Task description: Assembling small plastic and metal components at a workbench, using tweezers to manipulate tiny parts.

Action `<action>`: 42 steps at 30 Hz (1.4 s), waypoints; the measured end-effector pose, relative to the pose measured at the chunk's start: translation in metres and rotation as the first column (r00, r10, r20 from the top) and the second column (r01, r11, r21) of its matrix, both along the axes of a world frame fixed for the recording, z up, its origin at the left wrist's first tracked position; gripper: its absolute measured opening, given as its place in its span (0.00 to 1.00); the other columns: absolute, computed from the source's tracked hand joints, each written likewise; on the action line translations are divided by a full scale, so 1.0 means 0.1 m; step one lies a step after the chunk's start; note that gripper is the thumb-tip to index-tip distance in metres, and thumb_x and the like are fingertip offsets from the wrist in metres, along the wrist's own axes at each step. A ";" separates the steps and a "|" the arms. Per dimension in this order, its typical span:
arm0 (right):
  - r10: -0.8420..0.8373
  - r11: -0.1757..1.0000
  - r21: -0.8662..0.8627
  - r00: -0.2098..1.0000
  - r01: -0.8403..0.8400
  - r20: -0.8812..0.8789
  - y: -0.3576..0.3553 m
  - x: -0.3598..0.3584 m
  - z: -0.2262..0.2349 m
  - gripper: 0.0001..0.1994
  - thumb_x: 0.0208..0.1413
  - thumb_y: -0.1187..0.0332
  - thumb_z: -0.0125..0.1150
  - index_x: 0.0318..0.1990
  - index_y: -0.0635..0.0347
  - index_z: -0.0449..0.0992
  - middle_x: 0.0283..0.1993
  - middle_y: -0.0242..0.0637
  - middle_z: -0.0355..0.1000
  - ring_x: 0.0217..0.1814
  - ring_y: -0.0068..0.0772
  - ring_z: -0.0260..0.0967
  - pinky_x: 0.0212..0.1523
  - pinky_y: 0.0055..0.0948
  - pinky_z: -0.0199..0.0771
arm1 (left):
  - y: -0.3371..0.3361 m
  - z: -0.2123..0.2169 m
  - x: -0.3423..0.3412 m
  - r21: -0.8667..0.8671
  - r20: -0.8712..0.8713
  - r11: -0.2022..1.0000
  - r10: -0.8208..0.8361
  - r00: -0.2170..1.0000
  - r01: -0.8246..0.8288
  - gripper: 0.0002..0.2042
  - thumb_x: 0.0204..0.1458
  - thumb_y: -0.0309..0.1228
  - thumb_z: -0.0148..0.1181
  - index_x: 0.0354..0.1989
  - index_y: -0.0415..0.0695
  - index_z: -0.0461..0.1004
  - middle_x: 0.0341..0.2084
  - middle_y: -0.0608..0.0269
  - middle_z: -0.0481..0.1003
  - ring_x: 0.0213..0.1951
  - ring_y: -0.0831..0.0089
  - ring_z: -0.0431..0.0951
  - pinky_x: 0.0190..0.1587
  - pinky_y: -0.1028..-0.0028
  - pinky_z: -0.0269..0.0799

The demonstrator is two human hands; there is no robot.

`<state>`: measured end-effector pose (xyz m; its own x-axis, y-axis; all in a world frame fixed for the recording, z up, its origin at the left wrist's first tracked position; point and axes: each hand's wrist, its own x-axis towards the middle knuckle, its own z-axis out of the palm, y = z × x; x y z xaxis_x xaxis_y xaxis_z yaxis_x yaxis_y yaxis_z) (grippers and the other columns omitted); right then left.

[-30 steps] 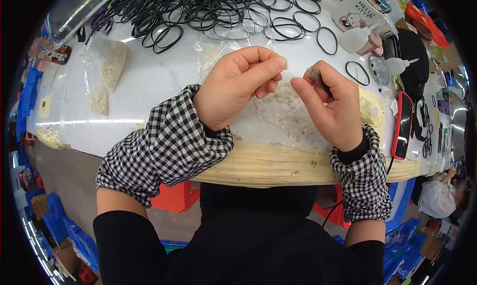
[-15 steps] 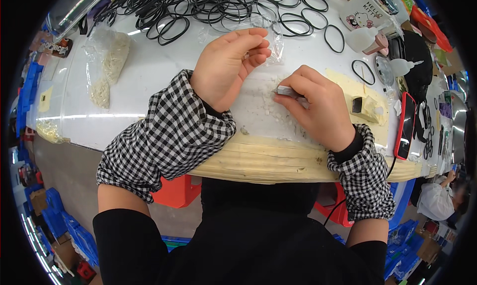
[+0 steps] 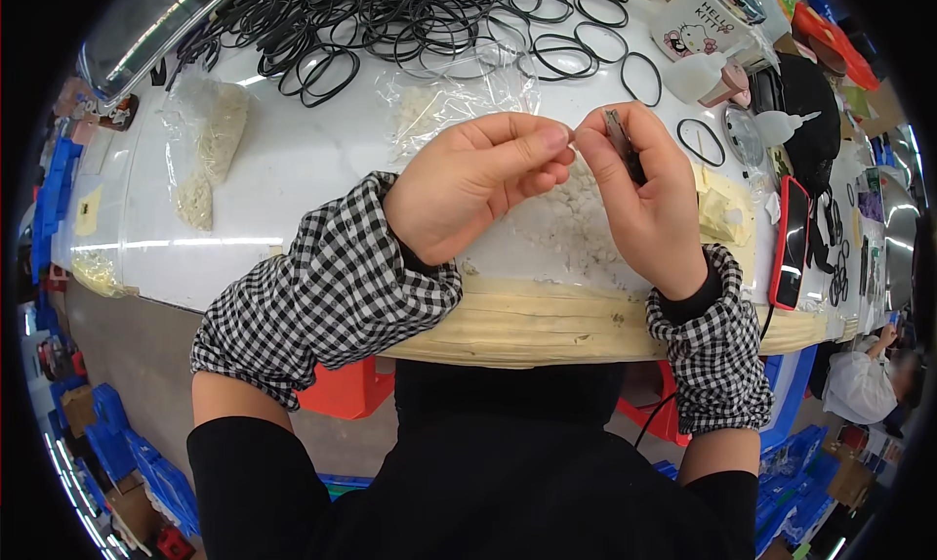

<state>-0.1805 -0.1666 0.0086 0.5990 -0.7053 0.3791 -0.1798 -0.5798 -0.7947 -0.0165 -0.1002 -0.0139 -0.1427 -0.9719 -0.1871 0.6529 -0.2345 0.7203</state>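
Over the table's front part, my left hand (image 3: 478, 184) has its thumb and forefinger pinched together. A tiny pale piece shows at their tips, too small to name. Right beside it, fingertips almost meeting, my right hand (image 3: 649, 184) is closed around a small flat grey metal tool (image 3: 622, 142). The tool's end points up between thumb and fingers; its kind cannot be made out. Below and between the hands, small off-white bits (image 3: 576, 213) lie scattered on the white table (image 3: 322, 160). A clear plastic bag (image 3: 420, 101) with pale bits lies behind my left hand.
Many black rubber rings (image 3: 390, 18) are heaped at the back. Another bag of pale bits (image 3: 220, 135) lies left. On the right are a red-cased phone (image 3: 793, 238), a yellowish block (image 3: 720, 213), squeeze bottles (image 3: 695, 77) and a white cup (image 3: 688, 28). Yellow tape (image 3: 547, 326) covers the front edge.
My hands have come together; the right one lifted off the table and turned the metal tool upright. My left hand moved right and now pinches. The clear bag and off-white bits show more fully.
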 end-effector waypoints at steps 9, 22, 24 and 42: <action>0.017 0.997 0.069 0.990 -0.027 0.138 0.10 0.04 0.00 0.03 0.54 0.76 0.56 0.34 0.65 0.68 0.24 0.30 0.67 0.23 0.17 0.62 0.23 0.16 0.61 | 0.04 -0.04 -0.05 -0.013 -0.166 0.994 -0.108 0.980 0.108 0.11 0.60 0.34 0.49 0.41 0.39 0.70 0.32 0.70 0.71 0.34 0.85 0.69 0.39 0.85 0.68; -0.026 1.000 0.002 0.999 0.026 -0.033 0.07 -0.05 0.09 0.06 0.48 0.72 0.63 0.30 0.62 0.72 0.23 0.28 0.66 0.21 0.14 0.57 0.17 0.15 0.52 | 0.00 -0.02 -0.04 -0.114 0.011 0.990 -0.086 0.996 0.086 0.09 0.60 0.35 0.49 0.37 0.41 0.70 0.28 0.71 0.69 0.30 0.83 0.66 0.35 0.83 0.64; -0.017 1.000 -0.019 1.000 0.016 -0.017 0.07 -0.04 0.09 0.06 0.48 0.72 0.63 0.29 0.62 0.71 0.23 0.28 0.66 0.21 0.15 0.57 0.18 0.16 0.52 | -0.01 -0.02 -0.05 -0.105 -0.010 0.990 -0.090 0.996 0.089 0.09 0.60 0.35 0.49 0.37 0.41 0.70 0.27 0.72 0.68 0.30 0.83 0.65 0.36 0.83 0.64; 0.044 0.996 -0.072 0.983 -0.058 -0.177 0.05 -0.08 0.08 0.15 0.52 0.62 0.62 0.22 0.62 0.68 0.16 0.38 0.63 0.16 0.33 0.59 0.18 0.27 0.57 | -0.03 -0.10 -0.05 -0.284 -0.181 0.942 -0.238 0.954 0.181 0.08 0.61 0.35 0.47 0.41 0.45 0.68 0.29 0.75 0.64 0.30 0.84 0.62 0.36 0.85 0.61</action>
<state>-0.1886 -0.1613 0.0166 0.6954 -0.6448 0.3172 -0.2805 -0.6499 -0.7064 -0.0213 -0.1028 -0.0243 -0.3562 -0.9259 0.1259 0.7519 -0.2041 0.6268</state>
